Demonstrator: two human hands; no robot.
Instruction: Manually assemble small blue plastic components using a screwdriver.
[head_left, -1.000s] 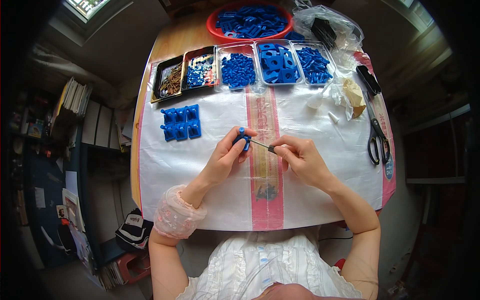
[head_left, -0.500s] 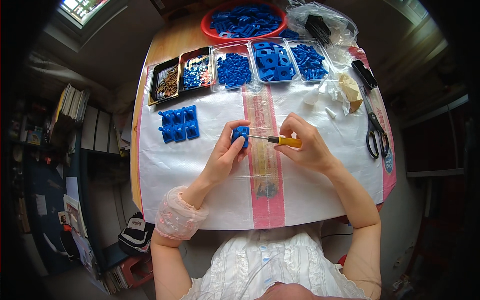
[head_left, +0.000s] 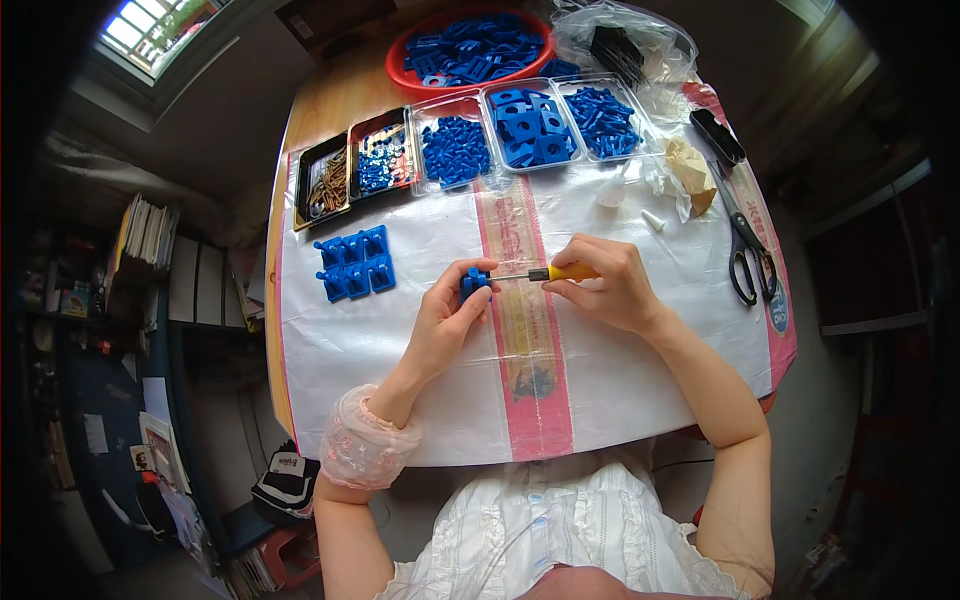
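Okay, table (head_left: 345, 90): bare wood at the far left, otherwise covered in white sheeting (head_left: 640, 400) with a pink stripe (head_left: 540, 425) down the middle
Red basin (head_left: 397, 72): up at the back, heaped with blue plastic parts, clear bag (head_left: 660, 50) bunched just to its right
Tray row: five in front of the basin – black tray of brownish screws (head_left: 330, 188) far left, then black tray of shiny metal bits (head_left: 384, 165), then three clear trays (head_left: 455, 187) full of blue parts
Scissors (head_left: 741, 228): black-handled, lying over on the right side
Left hand (head_left: 443, 313): pinched closed around one small blue piece (head_left: 475, 282), thumb on the near side
Right hand (head_left: 610, 280): closed around the yellow handle of a screwdriver (head_left: 540, 274), no loose gap
Blue batch (head_left: 355, 262): two rows of three, left of the left hand, well apart from it
Screwdriver: sideways between the hands, shaft pointing left at the held piece – can't tell about contact at the tip, too small
Held piece: up in the left fingers, just left of the stripe
White cone (head_left: 653, 219): tiny, on the sheeting beyond the right hand
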